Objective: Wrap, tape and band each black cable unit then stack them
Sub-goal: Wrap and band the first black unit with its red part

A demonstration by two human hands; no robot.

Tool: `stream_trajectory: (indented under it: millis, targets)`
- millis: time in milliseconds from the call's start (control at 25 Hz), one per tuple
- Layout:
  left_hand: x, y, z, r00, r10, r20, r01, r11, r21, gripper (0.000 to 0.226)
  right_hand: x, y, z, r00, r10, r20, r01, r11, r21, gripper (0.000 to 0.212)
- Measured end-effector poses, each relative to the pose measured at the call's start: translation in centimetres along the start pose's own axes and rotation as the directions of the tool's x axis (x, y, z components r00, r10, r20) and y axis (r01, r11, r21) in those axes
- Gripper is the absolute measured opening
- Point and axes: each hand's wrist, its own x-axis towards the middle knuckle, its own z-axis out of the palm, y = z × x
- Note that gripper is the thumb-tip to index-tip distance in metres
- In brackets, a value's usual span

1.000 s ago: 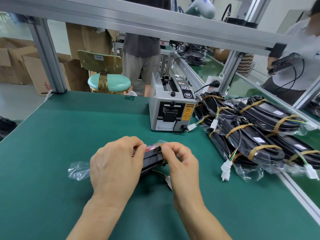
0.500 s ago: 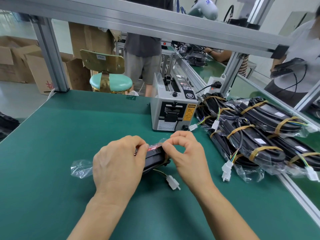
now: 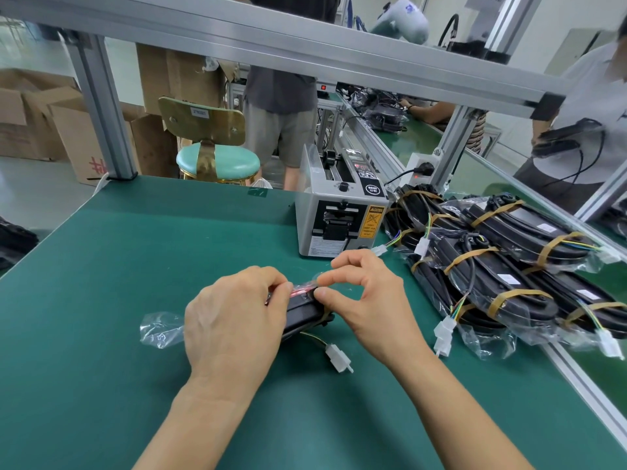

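Observation:
A black cable unit [image 3: 303, 313] in a clear plastic bag [image 3: 161, 329] lies on the green table [image 3: 135, 259], mostly under my hands. My left hand [image 3: 234, 320] grips the unit from above. My right hand [image 3: 363, 300] pinches the clear bag end at the unit's top, thumb and forefinger together. A white connector [image 3: 337, 357] on thin wires sticks out toward me. A stack of finished black units [image 3: 492, 269] with tan rubber bands lies at the right.
A grey tape dispenser [image 3: 339, 218] stands just behind my hands. An aluminium rail [image 3: 583, 378] borders the table on the right. A teal stool [image 3: 217, 161] and cardboard boxes [image 3: 78, 137] stand beyond the far edge. Other people work behind the frame.
My right hand has shifted right and up along the bag end, uncovering the white connector. My left hand stays on the unit.

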Motion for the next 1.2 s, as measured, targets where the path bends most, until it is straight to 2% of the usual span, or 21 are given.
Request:
stream_trajectory:
  millis: [200, 360, 400, 520, 680, 920, 1200]
  targets:
    - [0.0, -0.2, 0.0, 1.000, -0.010, 0.006, 0.010, 1.000, 0.000, 0.009, 0.5, -0.2, -0.1, 0.991, -0.088, 0.100, 0.103, 0.982, -0.161, 0.020]
    - [0.1, -0.1, 0.0, 1.000, -0.011, 0.011, 0.011, 1.000, -0.003, 0.009, 0.6, -0.2, -1.5, 0.983, -0.028, 0.179, 0.016, 0.997, 0.070, 0.024]
    - [0.1, -0.1, 0.1, 1.000, -0.011, 0.010, 0.011, 1.000, 0.000, 0.009, 0.7, -0.3, -1.7, 0.977, -0.026, 0.212, 0.011, 0.997, 0.076, 0.025]
    - [0.2, -0.1, 0.0, 1.000, -0.018, 0.011, 0.018, 1.000, 0.002, 0.009, 0.9, -0.8, -1.5, 0.959, -0.021, 0.283, 0.026, 1.000, -0.014, 0.024]
    - [0.1, -0.1, -0.1, 1.000, -0.012, 0.007, 0.012, 1.000, -0.004, 0.009, 1.6, -1.4, -1.1, 0.952, -0.010, 0.305, 0.045, 0.993, -0.108, 0.026]
    - [0.1, -0.2, 0.1, 1.000, 0.003, -0.004, -0.003, 1.000, 0.009, 0.010, 2.1, -1.5, -1.0, 0.943, -0.011, 0.332, 0.044, 0.995, -0.093, 0.027]
    - [0.0, -0.3, 0.1, 0.999, 0.030, -0.036, -0.030, 1.000, 0.009, 0.012, 3.1, -1.8, -1.6, 0.896, -0.041, 0.441, 0.059, 0.998, -0.029, 0.029]
